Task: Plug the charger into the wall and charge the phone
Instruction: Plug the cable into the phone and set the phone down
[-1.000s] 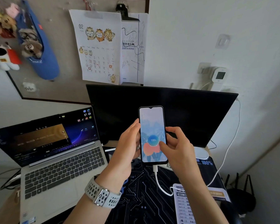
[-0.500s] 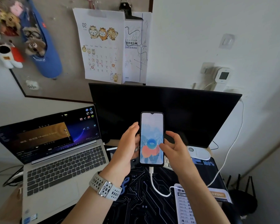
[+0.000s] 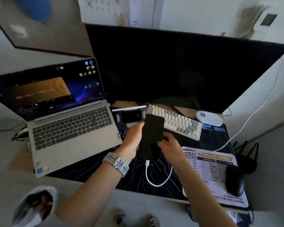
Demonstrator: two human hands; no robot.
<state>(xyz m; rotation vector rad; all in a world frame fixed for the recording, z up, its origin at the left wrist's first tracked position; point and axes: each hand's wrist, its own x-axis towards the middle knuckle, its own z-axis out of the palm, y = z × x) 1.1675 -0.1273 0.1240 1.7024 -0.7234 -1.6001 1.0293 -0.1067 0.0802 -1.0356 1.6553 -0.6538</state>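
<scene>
The phone (image 3: 152, 133) has a dark screen and lies low over the desk mat, tilted away from me. My left hand (image 3: 134, 136) grips its left edge; a pale watch sits on that wrist. My right hand (image 3: 169, 145) holds the phone's lower right side. A white charging cable (image 3: 157, 181) is plugged into the phone's bottom end, loops over the mat, then runs right and up along the wall (image 3: 252, 115). The wall charger at the top right is blurred.
An open laptop (image 3: 69, 128) stands at the left, a large dark monitor (image 3: 179, 68) behind. A small keyboard (image 3: 175, 122) and white puck (image 3: 209, 117) lie beyond the phone. A black mouse (image 3: 234, 180) rests on a printed pad (image 3: 208, 166) at the right.
The phone has come down from upright in front of the monitor to just above the desk mat, and its lit screen has gone dark. The camera has tilted downward.
</scene>
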